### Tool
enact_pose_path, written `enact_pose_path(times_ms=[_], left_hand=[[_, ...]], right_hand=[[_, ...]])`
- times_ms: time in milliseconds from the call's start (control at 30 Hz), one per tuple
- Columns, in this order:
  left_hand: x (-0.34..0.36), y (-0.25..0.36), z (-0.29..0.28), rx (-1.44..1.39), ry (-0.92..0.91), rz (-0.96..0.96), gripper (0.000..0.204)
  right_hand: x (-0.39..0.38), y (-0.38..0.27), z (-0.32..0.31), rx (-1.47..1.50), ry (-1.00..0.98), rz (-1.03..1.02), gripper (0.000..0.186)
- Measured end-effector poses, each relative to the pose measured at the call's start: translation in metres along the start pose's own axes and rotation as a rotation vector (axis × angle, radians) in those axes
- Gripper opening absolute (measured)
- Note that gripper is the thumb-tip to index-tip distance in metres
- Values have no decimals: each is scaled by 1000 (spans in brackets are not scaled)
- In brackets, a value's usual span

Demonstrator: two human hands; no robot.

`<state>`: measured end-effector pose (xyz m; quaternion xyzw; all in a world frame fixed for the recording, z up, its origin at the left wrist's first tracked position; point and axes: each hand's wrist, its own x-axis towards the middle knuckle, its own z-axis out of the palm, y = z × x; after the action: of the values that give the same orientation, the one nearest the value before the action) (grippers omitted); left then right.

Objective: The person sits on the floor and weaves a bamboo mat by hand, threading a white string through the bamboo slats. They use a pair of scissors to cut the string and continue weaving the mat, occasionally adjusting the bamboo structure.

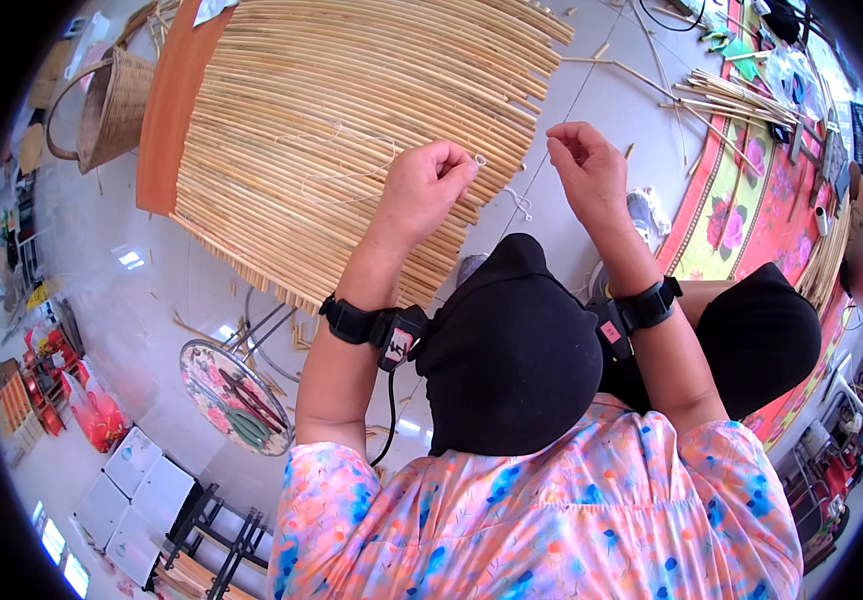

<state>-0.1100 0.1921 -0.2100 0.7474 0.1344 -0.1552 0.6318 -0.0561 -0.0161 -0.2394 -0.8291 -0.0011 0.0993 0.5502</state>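
Observation:
My left hand (426,190) is closed in a pinch above the right part of a mat of long reed sticks (321,120). At its fingertips shows a small loop of thin white string (480,160); more of the string curls loosely over the reeds. Off the mat's right edge, my right hand (591,178) is raised with thumb and index finger pinched together. Whatever it holds, if anything, is too fine to make out. A short knotted piece of white cord (519,203) hangs or lies between the two hands, beside the mat's edge.
An orange-brown board (181,110) lies along the mat's left end, beside a wicker basket (116,110). A round floral stool (226,395) holds pliers (248,428). Cut reeds (736,98) lie near a floral cloth (726,205) at right. Dark straps circle my wrists.

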Motion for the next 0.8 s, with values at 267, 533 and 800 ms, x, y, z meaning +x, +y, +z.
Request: enact_pose_path(times_ms=[267,533,800], left_hand=[[2,-7,0,77,22,-37,13],[0,-12,-2,103,23,-12,13],[-1,-18,-2,164,48,19,13]], right_hand=[[-2,-9,5,22,-222,-53,19],[-3,-31,18,-24,-353,-144,26],[-2,-16,31,20,-289,-35,17]])
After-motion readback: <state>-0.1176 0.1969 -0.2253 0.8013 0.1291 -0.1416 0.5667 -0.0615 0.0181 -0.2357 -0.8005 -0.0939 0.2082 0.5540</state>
